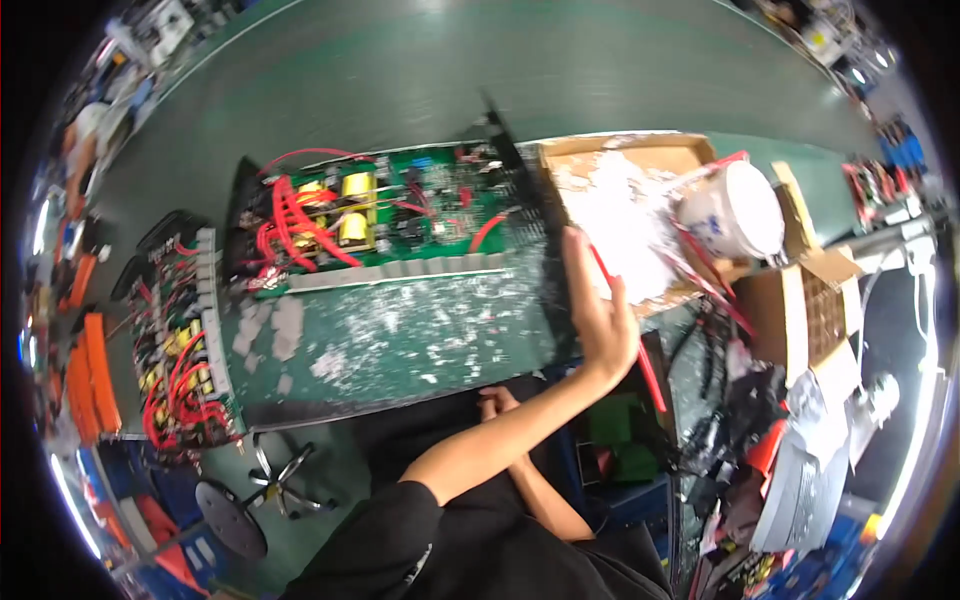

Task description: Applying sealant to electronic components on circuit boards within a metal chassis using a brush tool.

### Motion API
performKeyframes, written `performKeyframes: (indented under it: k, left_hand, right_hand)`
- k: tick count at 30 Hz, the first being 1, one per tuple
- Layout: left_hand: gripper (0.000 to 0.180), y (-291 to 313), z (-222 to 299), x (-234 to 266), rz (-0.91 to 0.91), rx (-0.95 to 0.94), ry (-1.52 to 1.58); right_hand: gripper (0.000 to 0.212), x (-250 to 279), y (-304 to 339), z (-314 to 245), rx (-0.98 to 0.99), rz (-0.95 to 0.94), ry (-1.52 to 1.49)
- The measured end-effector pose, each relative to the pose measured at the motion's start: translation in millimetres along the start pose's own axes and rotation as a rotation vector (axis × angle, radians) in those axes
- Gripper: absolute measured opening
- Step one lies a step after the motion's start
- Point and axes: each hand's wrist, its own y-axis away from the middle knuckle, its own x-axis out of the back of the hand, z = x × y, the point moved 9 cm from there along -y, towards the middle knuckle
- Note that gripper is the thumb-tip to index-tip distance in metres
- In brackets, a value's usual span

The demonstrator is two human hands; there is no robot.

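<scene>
My left hand (600, 325) reaches across to the right, beside the front left edge of a shallow cardboard box (580, 147). Its fingers are stretched forward, with the thumb on their right. A long thin red stick (651, 378) runs between thumb and fingers and comes out below the wrist. Below the bench's front edge, my right hand (502, 402) is curled under the left forearm; what it holds, if anything, is hidden. White stuff (625, 220) covers much of the box. Left of it lies a green circuit board (440, 205) with red wires and yellow coils, beside a blurred dark panel (540, 225).
A white tub (745, 210) lies tilted in the box. Another wired board (180, 350) stands at the left. White smears and grey patches (285, 327) mark the green bench (450, 350). An open carton (775, 315) and black plastic (745, 415) are at the right. A stool (232, 515) stands below.
</scene>
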Motion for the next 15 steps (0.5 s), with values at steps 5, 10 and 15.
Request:
performKeyframes:
  k: [5, 10, 15]
  left_hand:
    - [0.058, -10, 23, -8, -0.128, -0.004, -0.171]
    - [0.058, -12, 15, -12, -0.158, 0.097, -0.07]
    - [0.057, -4, 4, -11, -0.128, 0.083, -0.047]
  right_hand:
    - [0.021, -8, 6, 35, 0.099, -0.058, -0.219]
    - [0.024, -28, 6, 63, -0.048, -0.164, -0.388]
    - [0.022, -29, 4, 55, -0.074, -0.234, -0.195]
